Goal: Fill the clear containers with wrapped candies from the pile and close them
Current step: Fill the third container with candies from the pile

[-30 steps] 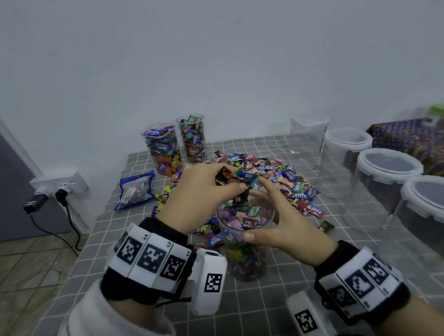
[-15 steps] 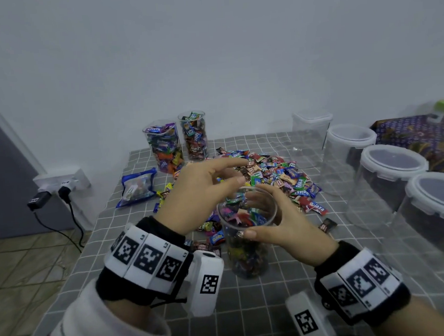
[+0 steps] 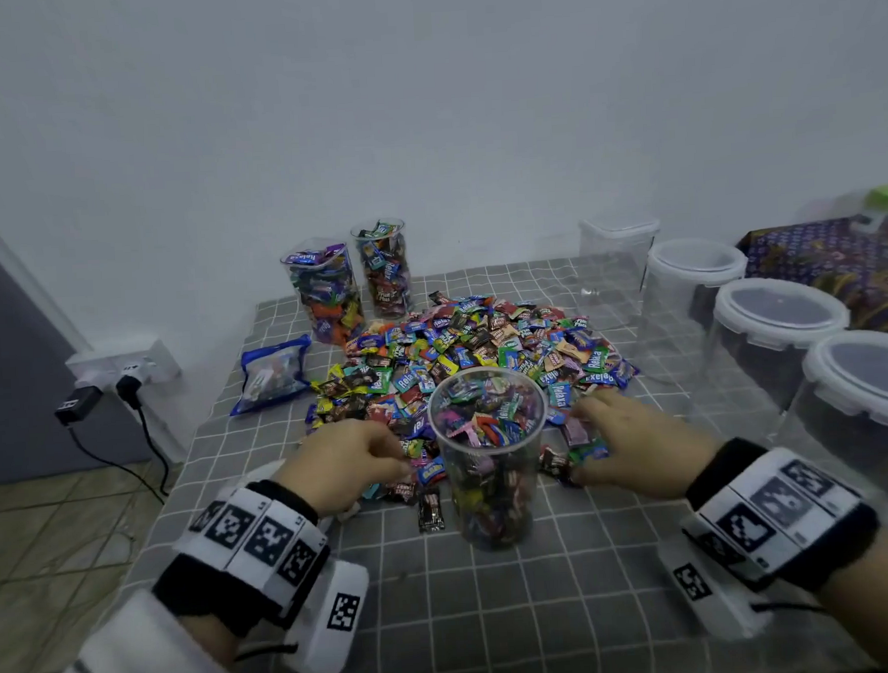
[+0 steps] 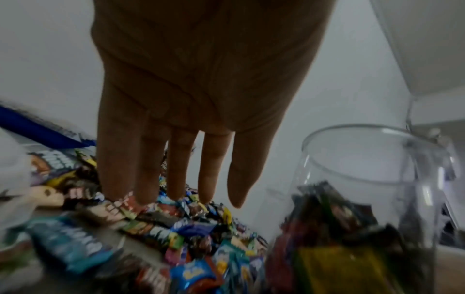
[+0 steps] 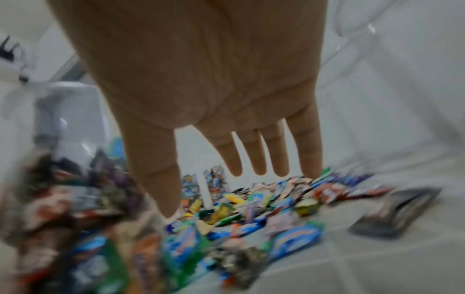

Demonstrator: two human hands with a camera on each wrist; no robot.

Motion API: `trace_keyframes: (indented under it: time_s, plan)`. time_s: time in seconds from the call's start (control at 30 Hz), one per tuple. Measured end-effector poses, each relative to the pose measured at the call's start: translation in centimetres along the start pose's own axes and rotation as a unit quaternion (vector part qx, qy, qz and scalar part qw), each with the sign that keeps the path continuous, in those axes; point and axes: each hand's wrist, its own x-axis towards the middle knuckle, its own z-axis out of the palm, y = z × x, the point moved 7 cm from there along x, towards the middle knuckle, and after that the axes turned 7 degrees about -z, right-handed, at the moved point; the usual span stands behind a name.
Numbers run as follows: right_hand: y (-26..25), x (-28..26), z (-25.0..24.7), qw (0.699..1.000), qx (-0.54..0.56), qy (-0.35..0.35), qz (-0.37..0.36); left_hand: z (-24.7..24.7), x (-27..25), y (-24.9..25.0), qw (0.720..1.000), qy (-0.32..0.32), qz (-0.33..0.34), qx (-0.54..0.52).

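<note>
You have bare table [image 3: 498, 616] along its near edge, candy jar [image 3: 489, 457] standing mid-table, candy pile [image 3: 473, 350] behind it, lidded tubs [image 3: 780, 318] walling the right edge.

Both hands, left [image 3: 343, 460] and right [image 3: 638, 442], reach forward, palms down, fingers extended.

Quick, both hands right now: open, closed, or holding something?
Left hand: open, fingers straight down onto the pile of wrapped candies, holding nothing.
Right hand: open, fingers spread over the candies, holding nothing.
</note>
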Motion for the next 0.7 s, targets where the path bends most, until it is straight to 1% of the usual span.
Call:
trace_keyframes:
  time_s: [0.07,0.13,0.17,0.23,0.27,0.33,0.4,0.43,0.5,0.57,0.63,0.7]
  plan:
    - [1.7,0.0,-0.4,0.995,-0.078,-0.033,0.052,1.5,0.3,0.0,0.997,-0.052,0.01,0.049]
    - [2.7,0.0,-0.3,0.984,-0.129,-0.095,0.076,3.3,0.5,0.1,0.99,-0.115,0.022,0.081]
    - [2.9,0.1,0.0,0.979,-0.138,-0.128,0.078,4.2,0.5,0.0,0.986,-0.149,0.023,0.076]
    - [3.0,0.3,1.1,0.975,-0.099,-0.183,0.076,5.7,0.7,-0.3,0.979,-0.201,0.01,0.038]
    - [2.9,0.5,1.7,0.974,-0.065,-0.205,0.074,6.1,1.0,-0.6,0.977,-0.21,-0.002,0.02]
    - [2.4,1.1,2.8,0.97,0.01,-0.233,0.074,6.3,1.8,-1.1,0.979,-0.201,-0.028,-0.014]
    - [1.7,2.1,3.5,0.969,0.047,-0.234,0.061,6.0,2.7,-1.1,0.982,-0.179,-0.042,-0.046]
    - [1.2,2.7,3.5,0.972,0.058,-0.223,0.052,5.8,3.1,-0.9,0.983,-0.168,-0.046,-0.058]
    - [0.0,4.2,3.3,0.977,0.092,-0.189,0.033,5.3,3.6,-0.3,0.987,-0.139,-0.043,-0.072]
    - [-0.9,5.5,3.0,0.98,0.129,-0.151,0.021,4.7,4.0,0.5,0.991,-0.113,-0.025,-0.067]
    - [-1.0,6.4,2.6,0.986,0.121,-0.115,0.019,3.9,4.1,0.8,0.994,-0.101,-0.007,-0.046]
    - [-0.7,6.4,1.9,0.993,0.065,-0.094,0.02,2.9,3.8,0.4,0.995,-0.102,-0.007,-0.004]
